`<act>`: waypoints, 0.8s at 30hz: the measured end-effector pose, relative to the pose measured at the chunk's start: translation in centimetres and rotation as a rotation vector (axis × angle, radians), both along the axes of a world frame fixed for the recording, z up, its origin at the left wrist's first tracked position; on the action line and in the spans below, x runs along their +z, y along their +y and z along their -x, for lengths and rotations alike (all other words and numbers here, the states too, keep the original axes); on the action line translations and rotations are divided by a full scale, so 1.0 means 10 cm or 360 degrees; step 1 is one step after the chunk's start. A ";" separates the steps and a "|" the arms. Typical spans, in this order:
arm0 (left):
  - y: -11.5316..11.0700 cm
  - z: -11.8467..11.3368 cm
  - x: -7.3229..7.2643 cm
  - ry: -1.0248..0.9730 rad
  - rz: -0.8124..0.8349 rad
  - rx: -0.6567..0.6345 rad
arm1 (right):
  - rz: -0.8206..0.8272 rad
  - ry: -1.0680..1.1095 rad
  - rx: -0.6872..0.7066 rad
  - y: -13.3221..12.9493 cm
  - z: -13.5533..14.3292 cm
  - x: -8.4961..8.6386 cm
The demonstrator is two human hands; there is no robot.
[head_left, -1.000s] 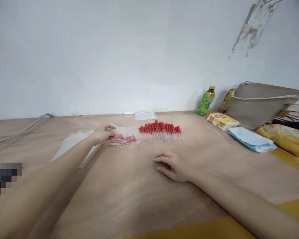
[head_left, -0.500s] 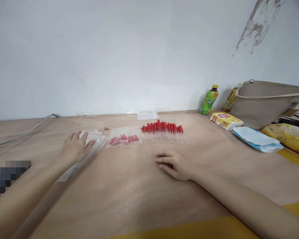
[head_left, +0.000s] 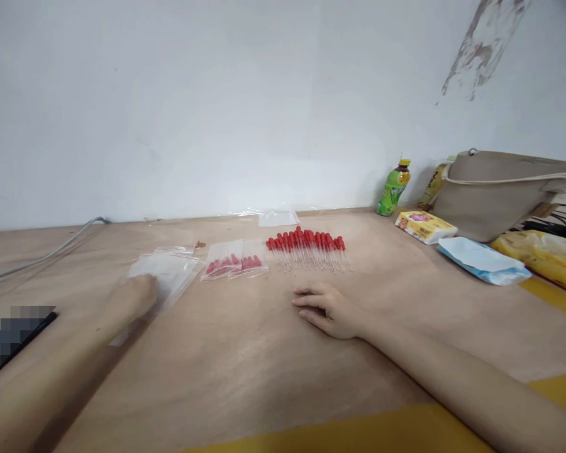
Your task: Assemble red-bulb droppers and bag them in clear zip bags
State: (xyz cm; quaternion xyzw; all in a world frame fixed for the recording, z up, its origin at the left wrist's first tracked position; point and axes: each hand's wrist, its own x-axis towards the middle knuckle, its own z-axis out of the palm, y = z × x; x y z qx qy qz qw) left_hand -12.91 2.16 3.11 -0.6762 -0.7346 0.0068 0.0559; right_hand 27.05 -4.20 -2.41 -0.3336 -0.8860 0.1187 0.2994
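My left hand (head_left: 136, 297) is over the near left part of a stack of clear zip bags (head_left: 172, 270); its fingers are curled under and hidden, so any grip cannot be made out. Right of the stack lie two filled zip bags (head_left: 224, 259) with red-capped pieces inside. A fanned row of droppers with red bulbs (head_left: 309, 242) and clear stems lies beyond my right hand (head_left: 327, 311). That hand rests on the brown table covering (head_left: 245, 352), fingers slightly bent and apart, holding nothing.
At the back right stand a green bottle (head_left: 394, 189) and a beige bag (head_left: 495, 195). Nearer are a tissue pack (head_left: 426, 226), a blue-white packet (head_left: 483, 261) and a yellow bag (head_left: 542, 255). A flat white bag (head_left: 278, 218) lies by the wall; a cable (head_left: 51, 251) runs left.
My left hand has drawn back a little toward me over the bag stack, and its spread fingers have curled out of sight. My right hand stays where it was.
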 end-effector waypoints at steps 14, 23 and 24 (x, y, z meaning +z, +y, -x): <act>-0.54 -1.37 -0.18 -0.0400 0.0345 -0.1628 | -0.0169 0.0184 -0.0036 0.07 -0.04 -0.01; -0.58 -1.40 -0.31 -0.0429 0.0355 -0.1568 | -0.0192 0.0081 0.0186 0.05 -0.11 0.06; -0.59 -1.40 -0.31 -0.0422 0.0369 -0.1558 | -0.0192 0.0044 0.0232 0.04 -0.11 0.08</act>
